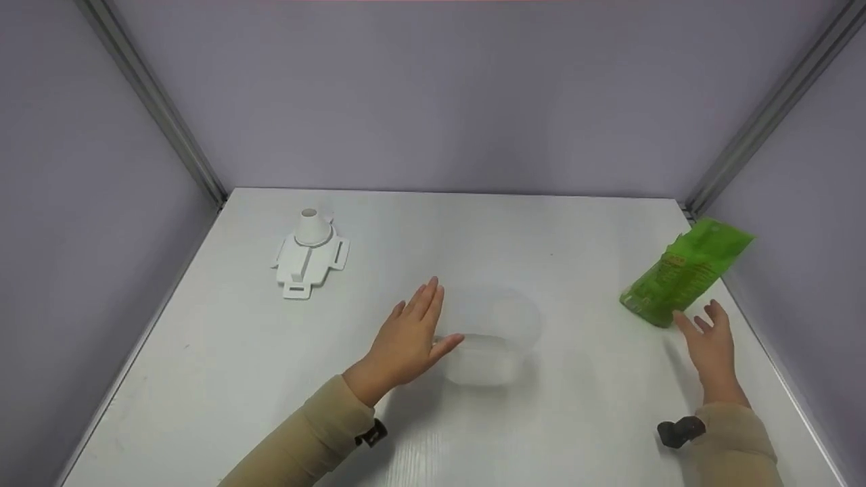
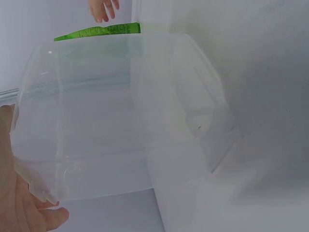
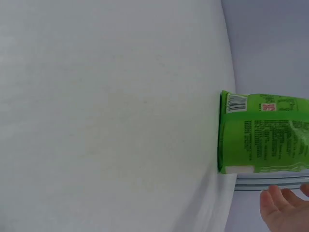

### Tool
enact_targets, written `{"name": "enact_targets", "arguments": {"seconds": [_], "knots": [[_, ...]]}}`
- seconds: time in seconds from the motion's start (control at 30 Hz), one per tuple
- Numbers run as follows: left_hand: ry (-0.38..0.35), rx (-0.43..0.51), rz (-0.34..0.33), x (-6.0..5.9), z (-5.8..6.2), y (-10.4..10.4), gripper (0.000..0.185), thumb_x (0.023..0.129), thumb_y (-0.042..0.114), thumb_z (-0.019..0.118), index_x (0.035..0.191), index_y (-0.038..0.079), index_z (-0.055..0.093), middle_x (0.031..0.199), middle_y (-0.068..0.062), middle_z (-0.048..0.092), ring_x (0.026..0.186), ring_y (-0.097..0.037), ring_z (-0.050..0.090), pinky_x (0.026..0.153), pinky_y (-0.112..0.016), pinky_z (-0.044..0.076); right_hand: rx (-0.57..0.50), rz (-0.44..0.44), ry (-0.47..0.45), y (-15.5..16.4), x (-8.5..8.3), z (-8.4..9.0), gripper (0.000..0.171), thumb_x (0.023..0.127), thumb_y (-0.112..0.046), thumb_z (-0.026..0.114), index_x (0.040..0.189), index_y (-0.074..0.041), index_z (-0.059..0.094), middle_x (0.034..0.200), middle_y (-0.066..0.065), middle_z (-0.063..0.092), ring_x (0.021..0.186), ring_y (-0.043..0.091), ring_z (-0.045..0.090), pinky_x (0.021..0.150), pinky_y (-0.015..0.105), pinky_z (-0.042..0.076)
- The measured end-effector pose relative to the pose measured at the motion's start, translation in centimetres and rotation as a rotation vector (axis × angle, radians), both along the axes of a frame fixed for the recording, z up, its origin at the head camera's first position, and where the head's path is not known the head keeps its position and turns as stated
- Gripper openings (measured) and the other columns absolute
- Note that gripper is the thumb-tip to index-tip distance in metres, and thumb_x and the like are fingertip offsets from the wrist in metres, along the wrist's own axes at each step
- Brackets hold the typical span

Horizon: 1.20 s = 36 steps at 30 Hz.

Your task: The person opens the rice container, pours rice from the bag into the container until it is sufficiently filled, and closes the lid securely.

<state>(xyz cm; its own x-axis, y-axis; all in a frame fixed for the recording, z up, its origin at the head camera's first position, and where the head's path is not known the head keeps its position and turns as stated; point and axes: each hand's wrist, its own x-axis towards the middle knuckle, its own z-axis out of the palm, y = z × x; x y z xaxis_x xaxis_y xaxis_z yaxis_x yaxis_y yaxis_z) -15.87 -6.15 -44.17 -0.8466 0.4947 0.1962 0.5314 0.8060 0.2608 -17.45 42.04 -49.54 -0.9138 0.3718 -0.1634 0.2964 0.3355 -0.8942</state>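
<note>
In the head view a clear plastic container (image 1: 482, 368) stands on the white table at the middle. My left hand (image 1: 404, 345) is at its left side, fingers straight and thumb spread toward it. The left wrist view shows the translucent container (image 2: 101, 121) large, with fingers (image 2: 31, 210) by its rim; whether they touch it I cannot tell. At the right stands a green printed pouch (image 1: 687, 274), upright in the right wrist view. My right hand (image 1: 712, 348) is beside the pouch, its fingers spread and loosely bent, holding nothing.
A flat white plastic piece (image 1: 308, 260) with slotted tabs and a cone-shaped spout lies at the back left of the table (image 1: 223, 365). Grey-lilac panels (image 1: 433, 95) enclose the back and both sides. Black wrist devices (image 1: 680, 431) sit at both sleeves.
</note>
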Motion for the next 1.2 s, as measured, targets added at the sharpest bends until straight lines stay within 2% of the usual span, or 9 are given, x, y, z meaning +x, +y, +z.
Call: {"name": "enact_targets", "arguments": {"seconds": [0.13, 0.27, 0.4, 0.57, 0.8, 1.03, 1.2], "knots": [[0.004, -0.002, 0.001, 0.0, 0.1, 0.0, 0.085, 0.093, 0.064, 0.026, 0.146, -0.002, 0.022, 0.153, -0.015, 0.017, 0.137, -0.028, 0.024, 0.102, -0.053, 0.032, -0.057, 0.049, -0.044, 0.9, -1.1, -0.9, 0.104, 0.088, -0.052, 0.053, 0.144, -0.012, -0.023, 0.152, 0.013, -0.019, 0.139, 0.034, -0.004, 0.110, 0.051, 0.011], [-0.002, -0.008, -0.001, 0.0, 0.3, 0.1, 0.085, 0.093, 0.063, 0.028, 0.146, -0.002, 0.021, 0.153, -0.015, 0.017, 0.138, -0.028, 0.022, 0.102, -0.052, 0.032, -0.016, 0.115, -0.041, 1.2, -1.9, -1.6, 0.108, 0.087, -0.050, 0.058, 0.142, -0.014, -0.027, 0.150, 0.013, -0.024, 0.137, 0.037, -0.011, 0.109, 0.053, 0.006], [-0.002, -0.016, 0.003, 0.0, 0.4, 0.1, 0.084, 0.093, 0.062, 0.029, 0.146, -0.002, 0.021, 0.153, -0.014, 0.017, 0.138, -0.027, 0.022, 0.102, -0.052, 0.032, 0.040, 0.161, -0.006, 1.4, -3.1, -2.5, 0.111, 0.085, -0.046, 0.063, 0.142, -0.016, -0.028, 0.150, 0.015, -0.024, 0.136, 0.039, -0.014, 0.109, 0.053, 0.004], [-0.011, -0.020, 0.006, 0.0, 0.6, 0.2, 0.083, 0.093, 0.062, 0.029, 0.146, -0.002, 0.020, 0.154, -0.014, 0.016, 0.138, -0.026, 0.021, 0.102, -0.052, 0.032, 0.042, 0.154, -0.019, 1.3, -4.3, -3.0, 0.114, 0.083, -0.047, 0.064, 0.143, -0.014, -0.027, 0.151, 0.020, -0.017, 0.137, 0.039, -0.010, 0.110, 0.051, 0.002], [-0.028, -0.016, 0.008, 0.1, 0.7, 0.1, 0.083, 0.093, 0.063, 0.029, 0.147, -0.001, 0.021, 0.154, -0.013, 0.015, 0.139, -0.026, 0.020, 0.103, -0.052, 0.031, 0.074, 0.088, -0.034, 0.6, -4.5, -2.9, 0.113, 0.082, -0.051, 0.064, 0.145, -0.001, -0.015, 0.151, 0.027, 0.000, 0.138, 0.041, 0.003, 0.110, 0.050, 0.011], [-0.020, -0.018, 0.006, 0.0, 0.6, 0.2, 0.084, 0.093, 0.064, 0.028, 0.147, 0.000, 0.021, 0.154, -0.013, 0.015, 0.139, -0.026, 0.020, 0.103, -0.051, 0.031, 0.068, 0.062, -0.013, 0.1, -4.1, -2.8, 0.108, 0.081, -0.052, 0.064, 0.148, -0.003, -0.005, 0.152, 0.023, 0.010, 0.138, 0.038, 0.012, 0.110, 0.048, 0.014], [-0.024, -0.024, 0.006, -0.1, 0.5, 0.1, 0.085, 0.092, 0.064, 0.026, 0.147, 0.000, 0.020, 0.154, -0.013, 0.015, 0.139, -0.026, 0.020, 0.103, -0.051, 0.031, 0.045, 0.056, -0.039, -1.0, -3.2, -1.6, 0.109, 0.079, -0.056, 0.063, 0.149, -0.004, -0.003, 0.152, 0.021, 0.009, 0.138, 0.036, 0.012, 0.110, 0.047, 0.015]]}}
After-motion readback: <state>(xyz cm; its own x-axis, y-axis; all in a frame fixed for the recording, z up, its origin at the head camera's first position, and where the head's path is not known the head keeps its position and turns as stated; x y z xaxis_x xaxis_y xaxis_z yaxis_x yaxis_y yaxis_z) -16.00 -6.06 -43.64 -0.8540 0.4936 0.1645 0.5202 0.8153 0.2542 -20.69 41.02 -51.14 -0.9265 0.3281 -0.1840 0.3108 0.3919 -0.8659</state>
